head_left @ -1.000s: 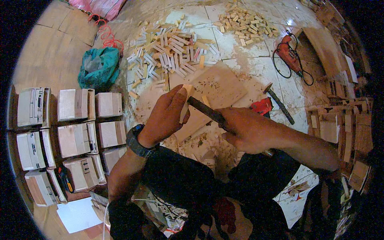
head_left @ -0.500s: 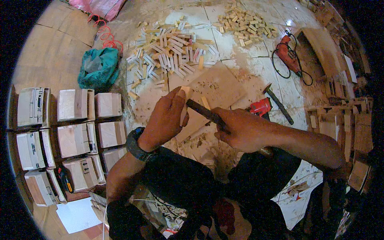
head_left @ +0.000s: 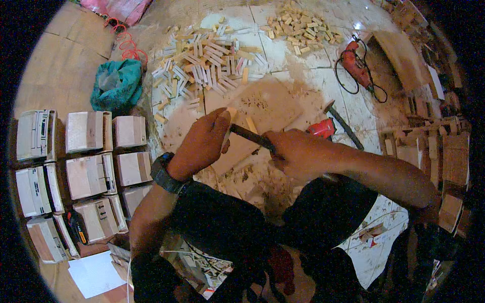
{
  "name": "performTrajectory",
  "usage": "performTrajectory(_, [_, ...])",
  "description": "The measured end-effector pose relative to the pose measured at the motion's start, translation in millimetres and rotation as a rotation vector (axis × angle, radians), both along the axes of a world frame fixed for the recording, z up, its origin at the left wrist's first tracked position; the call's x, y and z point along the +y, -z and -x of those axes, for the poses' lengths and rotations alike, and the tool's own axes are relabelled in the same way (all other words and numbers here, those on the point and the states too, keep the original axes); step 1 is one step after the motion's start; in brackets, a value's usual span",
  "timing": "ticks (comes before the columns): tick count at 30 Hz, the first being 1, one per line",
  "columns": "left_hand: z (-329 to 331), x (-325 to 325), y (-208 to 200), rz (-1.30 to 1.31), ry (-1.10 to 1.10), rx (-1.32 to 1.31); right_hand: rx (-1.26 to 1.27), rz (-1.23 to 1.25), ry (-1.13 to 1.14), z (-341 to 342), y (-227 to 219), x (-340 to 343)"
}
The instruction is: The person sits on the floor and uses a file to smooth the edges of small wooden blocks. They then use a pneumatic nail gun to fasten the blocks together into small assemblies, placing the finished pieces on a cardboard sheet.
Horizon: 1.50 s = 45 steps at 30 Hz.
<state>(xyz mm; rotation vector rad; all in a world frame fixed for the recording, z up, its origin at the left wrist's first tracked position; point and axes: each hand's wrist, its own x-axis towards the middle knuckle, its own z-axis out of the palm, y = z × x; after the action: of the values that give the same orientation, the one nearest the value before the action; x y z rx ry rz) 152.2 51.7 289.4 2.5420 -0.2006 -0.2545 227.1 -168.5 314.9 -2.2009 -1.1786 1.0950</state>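
Gripping a small wood piece (head_left: 231, 115) in our left hand (head_left: 202, 146), right hand (head_left: 293, 154) clamped on the dark tool (head_left: 250, 135), which has slid closer, so we're mid-stroke over the board (head_left: 273, 108).

The wooden board (head_left: 262, 108) looks raw and matt, dusted with pale shavings. Beyond the board, the heap of small wood blocks (head_left: 212, 63) is unfinished, light and rough-cut. The tool (head_left: 251, 136) lying across the board is dark, dull metal. Right of the board, the drill (head_left: 356, 65) has a glossy red plastic body. Left of the board, the teal cloth (head_left: 117, 85) is crumpled and soft, and the floor (head_left: 313, 86) is smooth pale tile.
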Motion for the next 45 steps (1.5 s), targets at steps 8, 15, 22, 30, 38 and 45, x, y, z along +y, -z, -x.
performTrajectory(8, [-0.2, 11.7, 13.6, -0.092, 0.106, -0.396, 0.242, -0.024, -0.004, -10.1, -7.8, -5.8])
performTrajectory(15, [-2.6, -0.2, 2.7, -0.016, -0.075, -0.052, 0.119, 0.009, 0.002, -1.6, -6.4, -0.2])
performTrajectory(22, [-4.9, -5.3, 9.9, -0.142, -0.057, -0.138, 0.059, 0.059, 0.017, -0.8, -7.7, 3.7])
performTrajectory(30, [-4.7, -12.7, 0.8, -0.053, -0.113, -0.046, 0.173, -0.132, -0.033, -9.7, -3.7, -2.4])
performTrajectory(38, [-7.5, -18.1, -8.5, 0.382, -0.382, 0.112, 0.124, -0.004, -0.049, -9.2, 3.3, -0.2])
performTrajectory(45, [-8.7, -8.1, 2.3, -0.068, 0.076, -0.612, 0.113, 0.107, 0.003, -6.4, -3.8, 3.2])
